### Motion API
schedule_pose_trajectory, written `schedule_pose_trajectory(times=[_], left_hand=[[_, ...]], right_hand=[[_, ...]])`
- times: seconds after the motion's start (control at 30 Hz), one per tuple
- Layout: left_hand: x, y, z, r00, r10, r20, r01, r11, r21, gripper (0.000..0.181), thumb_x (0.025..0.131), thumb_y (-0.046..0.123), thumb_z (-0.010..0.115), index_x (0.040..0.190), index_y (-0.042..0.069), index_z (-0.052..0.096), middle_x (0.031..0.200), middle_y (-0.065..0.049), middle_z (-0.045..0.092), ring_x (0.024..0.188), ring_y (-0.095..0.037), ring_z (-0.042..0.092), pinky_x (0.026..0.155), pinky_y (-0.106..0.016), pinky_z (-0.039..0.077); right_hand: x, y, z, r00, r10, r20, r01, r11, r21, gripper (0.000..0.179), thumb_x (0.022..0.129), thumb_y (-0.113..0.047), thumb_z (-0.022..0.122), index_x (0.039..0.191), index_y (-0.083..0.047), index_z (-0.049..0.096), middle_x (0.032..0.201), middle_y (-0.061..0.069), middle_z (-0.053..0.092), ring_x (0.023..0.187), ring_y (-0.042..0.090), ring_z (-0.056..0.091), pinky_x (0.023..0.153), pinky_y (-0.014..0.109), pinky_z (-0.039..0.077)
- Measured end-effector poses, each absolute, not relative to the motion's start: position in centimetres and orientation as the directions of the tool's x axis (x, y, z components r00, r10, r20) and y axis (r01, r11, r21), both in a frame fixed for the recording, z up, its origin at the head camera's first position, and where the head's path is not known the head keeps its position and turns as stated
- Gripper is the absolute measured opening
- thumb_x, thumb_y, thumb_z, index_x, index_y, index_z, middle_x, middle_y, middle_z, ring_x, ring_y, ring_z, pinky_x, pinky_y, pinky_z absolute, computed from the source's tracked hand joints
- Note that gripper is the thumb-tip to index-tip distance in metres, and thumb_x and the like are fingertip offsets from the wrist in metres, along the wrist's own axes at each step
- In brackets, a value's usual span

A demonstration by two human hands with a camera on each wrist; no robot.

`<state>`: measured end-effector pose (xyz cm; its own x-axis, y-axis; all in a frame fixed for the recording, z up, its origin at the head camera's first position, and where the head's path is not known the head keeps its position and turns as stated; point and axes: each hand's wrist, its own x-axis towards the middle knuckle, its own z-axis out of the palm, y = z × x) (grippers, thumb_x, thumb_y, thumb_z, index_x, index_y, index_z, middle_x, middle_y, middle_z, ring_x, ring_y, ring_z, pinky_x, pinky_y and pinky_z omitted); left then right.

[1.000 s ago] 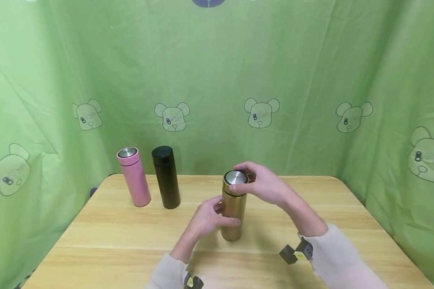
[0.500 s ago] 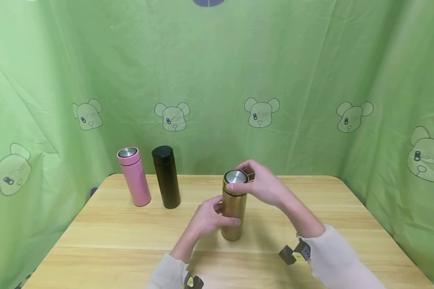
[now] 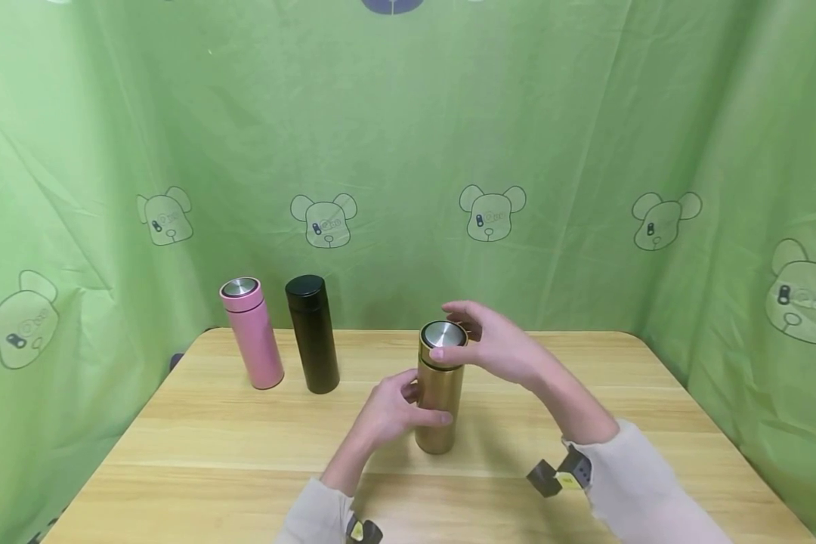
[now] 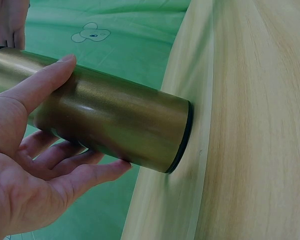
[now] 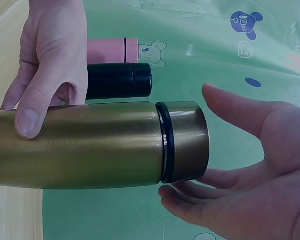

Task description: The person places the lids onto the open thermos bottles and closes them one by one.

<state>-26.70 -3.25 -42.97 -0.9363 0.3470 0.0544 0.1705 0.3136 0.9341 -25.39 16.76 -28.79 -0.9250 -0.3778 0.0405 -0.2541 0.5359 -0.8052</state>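
A gold thermos bottle (image 3: 438, 397) stands upright on the table, its silver-topped lid (image 3: 443, 334) on the neck. My left hand (image 3: 391, 408) grips the body around its middle, thumb on the near side; the left wrist view shows the fingers (image 4: 65, 155) curled on the other side. At the top, my right hand (image 3: 499, 351) is spread around the lid. In the right wrist view, its thumb (image 5: 229, 107) stands off the lid, while the fingers (image 5: 189, 200) lie right at the lid's other side. A black ring (image 5: 165, 142) shows between lid and body.
A pink thermos bottle (image 3: 255, 340) and a black one (image 3: 316, 340) stand upright side by side at the back left of the wooden table (image 3: 211, 468). A green curtain (image 3: 408, 151) with bear prints hangs behind and along both sides.
My right hand's thumb shifted left along the lid and then back right, and its fingers have spread away from the lid. The left hand and the bottles have stayed in place.
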Motion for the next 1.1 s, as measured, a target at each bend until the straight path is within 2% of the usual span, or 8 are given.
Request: schedule_pose_trajectory(times=[0.1, 0.2, 0.4, 0.57, 0.77, 1.1], left_hand=[[-26.7, -3.3, -43.0, -0.937, 0.346, 0.055, 0.170, 0.314, 0.934, 0.066, 0.071, 0.041, 0.091, 0.131, 0.035, 0.064, 0.138, -0.004, 0.066, 0.130, -0.026, 0.060, 0.112, -0.053, 0.045], [-26.7, -3.2, -42.9, -0.937, 0.345, 0.054, 0.168, 0.311, 0.936, 0.067, 0.071, 0.041, 0.092, 0.132, 0.035, 0.063, 0.138, -0.005, 0.066, 0.130, -0.026, 0.060, 0.112, -0.054, 0.045], [-26.7, -3.2, -43.0, -0.938, 0.342, 0.055, 0.169, 0.313, 0.935, 0.067, 0.070, 0.041, 0.092, 0.131, 0.035, 0.064, 0.136, -0.005, 0.067, 0.129, -0.026, 0.061, 0.111, -0.053, 0.046], [-26.7, -3.2, -43.0, -0.939, 0.341, 0.051, 0.166, 0.316, 0.934, 0.067, 0.070, 0.042, 0.092, 0.131, 0.035, 0.064, 0.138, -0.005, 0.066, 0.131, -0.026, 0.060, 0.112, -0.054, 0.045], [-26.8, -3.2, -43.1, -0.938, 0.343, 0.056, 0.171, 0.315, 0.933, 0.066, 0.071, 0.042, 0.092, 0.130, 0.036, 0.064, 0.138, -0.004, 0.066, 0.131, -0.026, 0.060, 0.112, -0.053, 0.045], [-26.9, -3.2, -43.1, -0.940, 0.337, 0.050, 0.163, 0.316, 0.934, 0.066, 0.070, 0.042, 0.092, 0.130, 0.034, 0.065, 0.138, -0.005, 0.066, 0.131, -0.027, 0.060, 0.112, -0.053, 0.045]], right_hand=[[-25.4, 16.8, -28.8, -0.911, -0.409, 0.053, -0.278, 0.511, -0.813, 0.085, 0.084, -0.033, 0.083, 0.154, -0.011, 0.039, 0.150, 0.013, 0.052, 0.143, 0.036, 0.045, 0.118, 0.057, 0.036], [-25.3, 16.8, -28.8, -0.899, -0.436, 0.055, -0.293, 0.503, -0.813, 0.082, 0.086, -0.027, 0.081, 0.155, -0.009, 0.039, 0.148, 0.015, 0.055, 0.140, 0.035, 0.049, 0.116, 0.057, 0.039], [-25.2, 16.7, -28.8, -0.899, -0.435, 0.039, -0.284, 0.515, -0.809, 0.076, 0.089, -0.024, 0.077, 0.153, -0.006, 0.041, 0.143, 0.017, 0.058, 0.134, 0.035, 0.054, 0.114, 0.056, 0.042], [-25.3, 16.6, -29.0, -0.907, -0.417, 0.060, -0.289, 0.512, -0.809, 0.073, 0.087, -0.025, 0.079, 0.149, -0.005, 0.046, 0.138, 0.015, 0.062, 0.130, 0.033, 0.057, 0.112, 0.055, 0.044], [-25.4, 16.3, -29.3, -0.932, -0.352, 0.084, -0.277, 0.547, -0.790, 0.073, 0.082, -0.035, 0.084, 0.141, -0.006, 0.052, 0.129, 0.012, 0.065, 0.123, 0.031, 0.060, 0.106, 0.053, 0.048], [-25.7, 16.0, -30.1, -0.947, -0.300, 0.110, -0.265, 0.542, -0.797, 0.072, 0.080, -0.039, 0.086, 0.132, -0.003, 0.050, 0.120, 0.013, 0.065, 0.113, 0.027, 0.062, 0.100, 0.047, 0.052]])
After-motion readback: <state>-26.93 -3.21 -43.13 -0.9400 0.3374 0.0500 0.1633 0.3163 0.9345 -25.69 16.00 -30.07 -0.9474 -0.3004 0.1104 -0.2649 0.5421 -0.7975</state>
